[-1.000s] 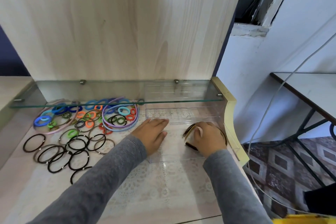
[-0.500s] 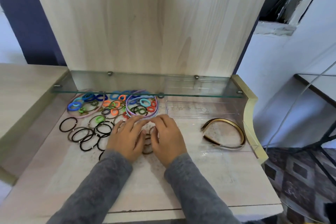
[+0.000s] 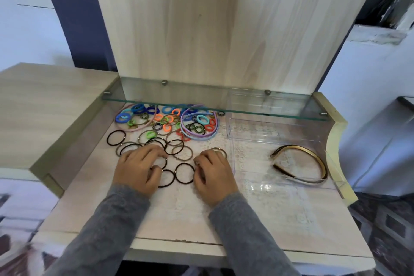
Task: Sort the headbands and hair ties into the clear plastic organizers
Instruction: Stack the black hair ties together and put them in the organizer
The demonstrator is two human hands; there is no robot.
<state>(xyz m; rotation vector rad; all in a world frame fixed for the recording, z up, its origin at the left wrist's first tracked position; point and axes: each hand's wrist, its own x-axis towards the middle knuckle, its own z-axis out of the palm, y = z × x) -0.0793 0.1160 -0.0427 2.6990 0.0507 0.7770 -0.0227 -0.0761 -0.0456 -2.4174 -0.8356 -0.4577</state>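
Note:
A pile of coloured hair ties (image 3: 165,120) lies under the glass shelf, with pastel headbands (image 3: 199,136) around part of it. Black and brown hair ties (image 3: 184,173) are spread in front. My left hand (image 3: 137,169) rests on the black ties, fingers curled, thumb and finger pinching one. My right hand (image 3: 214,175) lies just right of them, fingers curled over a brown hair tie (image 3: 220,150). To the right, a clear organizer (image 3: 253,177) holds gold and black headbands (image 3: 301,163). A second clear organizer (image 3: 268,133) stands behind it.
A glass shelf (image 3: 224,105) overhangs the back of the tabletop, above the coloured ties and the rear organizer. A raised wooden surface (image 3: 44,107) borders the left. The table's cream curved edge (image 3: 333,141) ends the right side, with floor beyond.
My right hand let go of the gold and black headbands in the organizer. Both hands moved left to the hair ties, met there, then spread apart over the black and brown ties.

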